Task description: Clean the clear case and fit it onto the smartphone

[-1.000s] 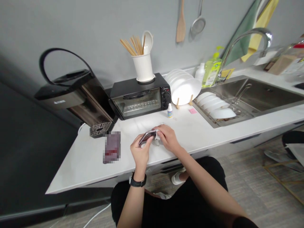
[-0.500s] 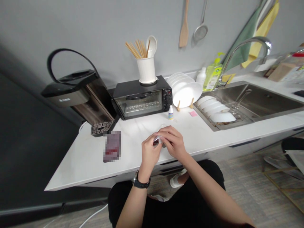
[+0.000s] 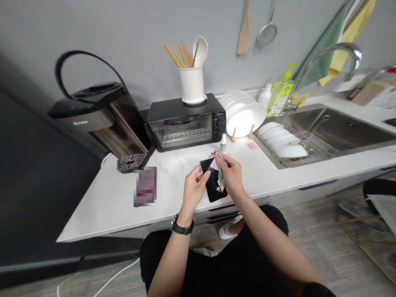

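Note:
My left hand (image 3: 195, 187) grips a black smartphone (image 3: 214, 194) by its left edge, thumb on its dark face. The phone is tilted above the counter near its front edge. My right hand (image 3: 231, 172) is closed on a light grey cloth (image 3: 220, 178) with a zigzag edge. That cloth lies against the phone's right part and hides some of it. Just behind my right hand stands a small white bottle (image 3: 223, 144) with a blue and yellow label; its base is partly hidden.
A pixelated purplish rectangular thing (image 3: 146, 185) lies left on the white counter (image 3: 102, 214). Behind stand a drinks machine (image 3: 123, 123), a toaster oven (image 3: 185, 128) and racked plates (image 3: 244, 119). To the right are a pink slip (image 3: 252, 145) and a sink (image 3: 349, 123) with bowls.
My hands, earlier close together over the phone, have moved apart. The phone's dark face now shows, with the cloth against its right side. The camera view has shifted slightly.

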The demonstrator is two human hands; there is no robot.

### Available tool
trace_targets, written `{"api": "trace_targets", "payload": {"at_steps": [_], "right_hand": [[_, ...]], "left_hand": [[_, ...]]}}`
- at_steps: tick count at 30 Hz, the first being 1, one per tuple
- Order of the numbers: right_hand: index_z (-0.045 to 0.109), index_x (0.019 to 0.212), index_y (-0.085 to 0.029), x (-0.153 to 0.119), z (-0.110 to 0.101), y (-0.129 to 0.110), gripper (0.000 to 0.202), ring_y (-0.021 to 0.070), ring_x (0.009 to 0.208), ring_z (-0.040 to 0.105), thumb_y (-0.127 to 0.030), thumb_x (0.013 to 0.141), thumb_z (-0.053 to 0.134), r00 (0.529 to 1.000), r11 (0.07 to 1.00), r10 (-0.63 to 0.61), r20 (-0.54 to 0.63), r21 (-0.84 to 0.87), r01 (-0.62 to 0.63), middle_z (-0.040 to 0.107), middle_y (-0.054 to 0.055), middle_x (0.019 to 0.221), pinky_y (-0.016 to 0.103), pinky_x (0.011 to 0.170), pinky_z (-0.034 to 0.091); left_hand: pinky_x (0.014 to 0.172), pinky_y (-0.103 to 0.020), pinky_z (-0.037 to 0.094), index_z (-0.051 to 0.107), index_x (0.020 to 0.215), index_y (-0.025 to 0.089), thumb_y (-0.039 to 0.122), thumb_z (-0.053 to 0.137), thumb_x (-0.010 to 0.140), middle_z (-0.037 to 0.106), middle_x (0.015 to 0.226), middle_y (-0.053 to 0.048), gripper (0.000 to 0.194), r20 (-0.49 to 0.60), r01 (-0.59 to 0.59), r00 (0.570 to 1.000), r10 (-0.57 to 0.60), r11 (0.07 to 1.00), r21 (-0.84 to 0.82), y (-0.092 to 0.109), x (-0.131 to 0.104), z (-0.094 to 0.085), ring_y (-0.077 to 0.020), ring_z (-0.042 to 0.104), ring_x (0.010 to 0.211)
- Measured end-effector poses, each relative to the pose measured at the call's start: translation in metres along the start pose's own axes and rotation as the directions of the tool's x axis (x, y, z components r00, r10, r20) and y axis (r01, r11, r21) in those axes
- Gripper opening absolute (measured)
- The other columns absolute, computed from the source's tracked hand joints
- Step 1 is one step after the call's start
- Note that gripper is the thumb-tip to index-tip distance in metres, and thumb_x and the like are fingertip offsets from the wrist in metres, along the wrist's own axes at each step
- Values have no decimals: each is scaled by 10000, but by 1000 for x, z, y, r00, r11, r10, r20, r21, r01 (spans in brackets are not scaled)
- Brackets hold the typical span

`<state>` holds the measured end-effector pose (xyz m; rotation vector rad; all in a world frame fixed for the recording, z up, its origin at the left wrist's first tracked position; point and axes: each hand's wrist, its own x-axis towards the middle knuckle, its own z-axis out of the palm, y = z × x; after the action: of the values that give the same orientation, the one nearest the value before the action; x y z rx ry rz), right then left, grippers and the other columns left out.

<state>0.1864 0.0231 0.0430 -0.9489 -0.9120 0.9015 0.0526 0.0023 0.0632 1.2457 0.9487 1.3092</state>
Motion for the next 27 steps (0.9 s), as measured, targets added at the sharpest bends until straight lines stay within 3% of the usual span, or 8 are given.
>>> {"api": "trace_targets", "payload": {"at_steps": [4, 7, 10, 13, 15, 20, 25, 27], "right_hand": [[896, 1187, -252, -5, -1, -10, 281, 295, 1185, 813, -406, 1075, 689, 935, 903, -334, 118, -243, 353, 888, 113, 1216, 484, 1105, 651], [879, 1234, -308, -2, -11, -16, 315, 281, 1202, 795, -331, 1135, 580, 746, 643, -522, 414, -383, 663, 881, 86, 1197, 520, 1173, 615], [845, 1307, -299, 6, -24, -18, 342, 271, 1153, 803, -327, 1157, 538, 604, 456, -506, 616, -403, 793, 876, 88, 1190, 525, 1181, 614], [837, 1288, -255, 8, -30, -17, 384, 277, 1050, 803, -317, 1175, 475, 634, 411, -480, 606, -483, 773, 867, 122, 1119, 466, 1008, 678], [832, 1270, -247, 4, -28, -17, 395, 280, 1079, 796, -283, 1177, 449, 653, 391, -495, 573, -524, 756, 863, 125, 1126, 480, 1052, 660], [824, 1287, -268, -3, -19, -14, 348, 245, 1165, 797, -255, 1162, 499, 495, 287, -521, 695, -404, 869, 873, 82, 1217, 487, 1205, 594], [805, 1344, -251, -1, -22, -12, 434, 290, 1156, 802, -260, 1166, 410, 699, 435, -534, 477, -554, 710, 867, 125, 1208, 523, 1122, 637], [807, 1340, -294, -4, -22, -13, 416, 293, 1237, 787, -259, 1163, 433, 679, 422, -533, 505, -537, 730, 863, 101, 1258, 549, 1191, 596]], "left_hand": [[794, -269, 574, 774, 1036, 184, 477, 805, 924, 794, 869, -39, 315, 4, -47, 999, 47, 992, 119, -5, -9, 2, -187, 732, 822], [715, -260, 534, 717, 898, 212, 437, 715, 976, 707, 747, 10, 239, 4, -93, 995, 95, 960, 265, -11, -14, 2, -160, 654, 716], [724, -277, 534, 721, 900, 228, 413, 702, 980, 714, 759, 12, 202, -1, -115, 993, 121, 944, 309, -16, -18, 1, -164, 640, 714], [730, -306, 546, 741, 908, 235, 427, 703, 991, 746, 797, -13, 212, -10, -130, 990, 142, 927, 351, -18, -20, 0, -179, 648, 717], [720, -328, 548, 731, 871, 244, 415, 701, 985, 743, 782, -24, 208, -15, -139, 987, 157, 915, 379, -19, -20, 1, -193, 645, 706], [627, -363, 508, 554, 612, 284, 350, 727, 895, 598, 568, -17, 338, -52, -153, 978, 200, 871, 466, -15, -20, 4, -199, 512, 568], [704, -356, 570, 719, 856, 275, 441, 655, 997, 753, 768, -46, 227, -39, -169, 976, 214, 860, 481, -10, -22, 4, -220, 661, 690], [698, -365, 563, 701, 807, 284, 422, 663, 975, 724, 732, -41, 220, -36, -169, 976, 215, 852, 496, -9, -22, 3, -226, 653, 670]]}}
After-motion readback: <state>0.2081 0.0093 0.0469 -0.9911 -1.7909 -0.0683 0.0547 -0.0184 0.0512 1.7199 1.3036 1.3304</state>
